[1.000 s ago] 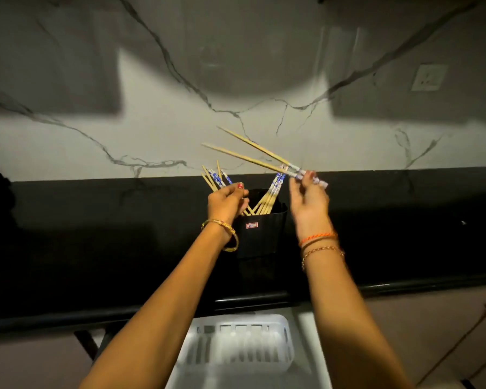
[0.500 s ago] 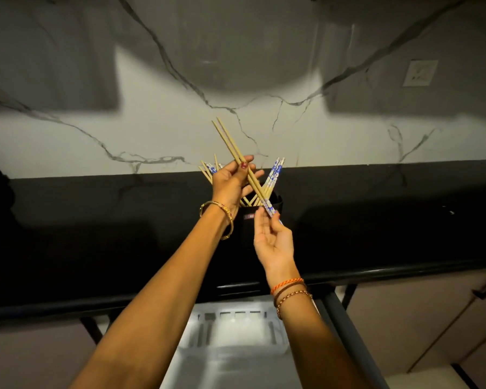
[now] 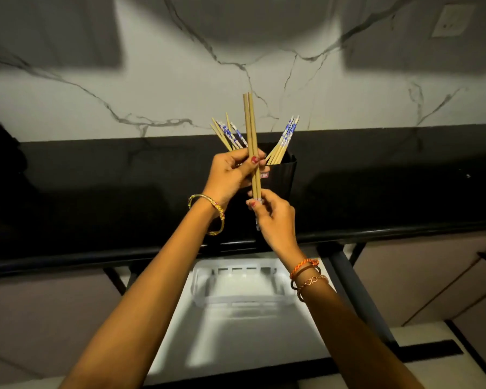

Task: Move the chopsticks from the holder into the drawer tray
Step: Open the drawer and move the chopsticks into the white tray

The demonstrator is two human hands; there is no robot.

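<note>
Bamboo chopsticks (image 3: 251, 141), a slender pair with blue-patterned ends, are standing upright just before the black holder (image 3: 285, 178). Left hand (image 3: 230, 175) is pinching them mid-shaft; right hand (image 3: 275, 220) is closing around their lower ends. More chopsticks are fanning from the holder. White slotted plastic tray (image 3: 244, 300) is lying below the holder.

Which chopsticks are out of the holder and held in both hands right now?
The upright pair at centre, gripped by the left hand above and the right hand below. The left cluster and right cluster remain leaning in the black holder.
</note>
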